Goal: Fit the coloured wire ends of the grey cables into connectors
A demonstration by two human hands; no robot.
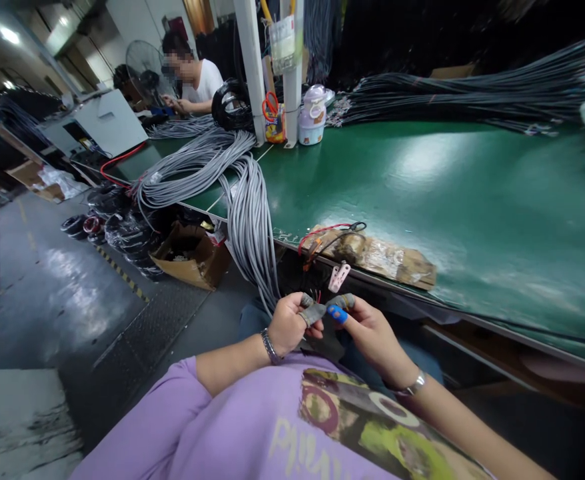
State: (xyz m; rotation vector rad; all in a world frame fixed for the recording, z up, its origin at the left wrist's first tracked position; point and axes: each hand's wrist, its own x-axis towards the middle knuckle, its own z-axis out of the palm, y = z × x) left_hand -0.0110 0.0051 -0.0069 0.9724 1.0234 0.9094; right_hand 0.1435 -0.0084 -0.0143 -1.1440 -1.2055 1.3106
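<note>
My left hand [292, 323], with grey coverings on the thumb and a finger, is closed in a pinch in front of my lap. A few thin wires [318, 295], one of them red, stick up at its fingertips. My right hand [367, 328] meets it there, its blue-wrapped thumb pressed to a grey-covered finger; what lies in this pinch is too small to make out. Just behind my left hand, a bundle of grey cables [252, 220] hangs over the table's edge. Beyond the fingers sits a pink clip [339, 277] at that edge.
On the green table [422, 180] lie a taped cardboard strip [387, 260] with red and black leads, coiled grey cable [187, 173], and long black cables [452, 97]. A lidded cup [312, 120] stands beside a white post [292, 80]. Left are a cardboard box [187, 260] and a seated person [202, 87].
</note>
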